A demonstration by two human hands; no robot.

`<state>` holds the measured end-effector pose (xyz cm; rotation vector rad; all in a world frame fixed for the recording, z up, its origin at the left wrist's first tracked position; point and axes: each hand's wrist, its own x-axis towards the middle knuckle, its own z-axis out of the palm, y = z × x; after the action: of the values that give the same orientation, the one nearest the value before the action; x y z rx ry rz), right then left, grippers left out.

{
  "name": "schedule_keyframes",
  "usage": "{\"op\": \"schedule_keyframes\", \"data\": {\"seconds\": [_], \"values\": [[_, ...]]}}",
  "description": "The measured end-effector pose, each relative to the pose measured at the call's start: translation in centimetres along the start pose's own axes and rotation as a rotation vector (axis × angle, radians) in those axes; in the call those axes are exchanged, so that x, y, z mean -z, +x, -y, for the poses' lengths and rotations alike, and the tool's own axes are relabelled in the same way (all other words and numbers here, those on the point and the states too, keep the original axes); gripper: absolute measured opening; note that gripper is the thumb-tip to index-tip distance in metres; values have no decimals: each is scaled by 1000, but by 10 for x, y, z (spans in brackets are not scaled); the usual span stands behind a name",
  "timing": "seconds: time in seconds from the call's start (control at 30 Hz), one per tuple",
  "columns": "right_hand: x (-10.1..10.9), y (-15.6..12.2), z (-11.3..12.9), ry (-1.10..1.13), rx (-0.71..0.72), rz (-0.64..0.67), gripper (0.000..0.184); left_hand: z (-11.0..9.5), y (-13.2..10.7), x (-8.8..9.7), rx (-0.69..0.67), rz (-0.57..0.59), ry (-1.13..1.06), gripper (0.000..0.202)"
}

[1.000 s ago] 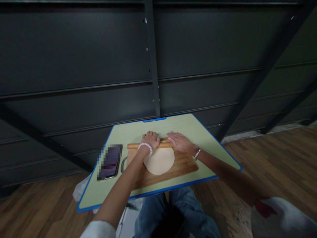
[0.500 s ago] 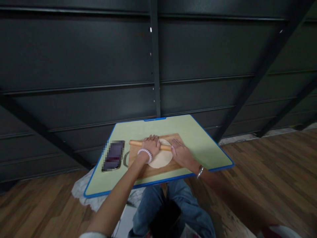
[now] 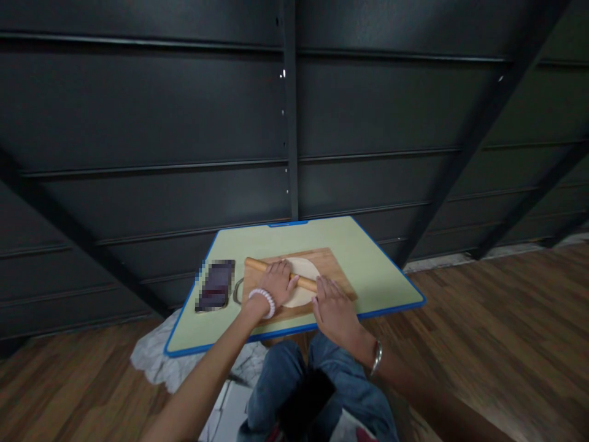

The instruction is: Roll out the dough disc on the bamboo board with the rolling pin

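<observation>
- Phone (image 3: 215, 285), screen blurred, lies flat at centre-left of the frame on the pale green table (image 3: 372, 270), just beside the board's left end. Keep the pin's left tip off it.
- Wooden board (image 3: 334, 270) sits mid-frame on the table; a metal loop (image 3: 236, 291) shows at its left edge.
- Left hand (image 3: 275, 283), beaded bracelet at the wrist, lies palm-down with fingers spread flat over the left half of the rolling pin (image 3: 256, 265). Not wrapped round it, only pressing.
- Dough disc (image 3: 304, 270), thin and round, lies on the board under the pin, at centre frame; its far edge shows beyond the pin.
- Right hand (image 3: 335, 310), metal bangle at the wrist, rests flat and open on the pin's right end, low-centre of the frame.
- The pin runs slanted, left end higher in the frame.
- Judgement: even pressure from both palms should keep the thickness uniform; lighten near the rim so the edge does not thin or tear.
- Judgement: squaring the pin to the board would likely keep the disc round.
</observation>
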<state>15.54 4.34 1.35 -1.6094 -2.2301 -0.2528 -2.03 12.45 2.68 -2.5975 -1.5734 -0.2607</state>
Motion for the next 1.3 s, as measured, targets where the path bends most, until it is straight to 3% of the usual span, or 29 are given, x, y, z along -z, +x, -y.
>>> {"op": "schedule_keyframes", "data": {"seconds": [0.27,0.53,0.73,1.07,1.3], "values": [[10,-25,21,22,10,-26,49,-3,-34,3,-42,-70,-21,40],[1,-27,22,26,-17,-37,59,-15,-27,-1,-64,-27,127,59],[-6,-5,-6,85,22,-56,60,-15,-4,-3,-95,-4,108,65],[-26,65,-54,70,72,-46,44,-15,42,-4,-24,49,-123,36],[-34,109,-76,-15,186,121,39,-4,75,-17,-19,84,-147,41]]}}
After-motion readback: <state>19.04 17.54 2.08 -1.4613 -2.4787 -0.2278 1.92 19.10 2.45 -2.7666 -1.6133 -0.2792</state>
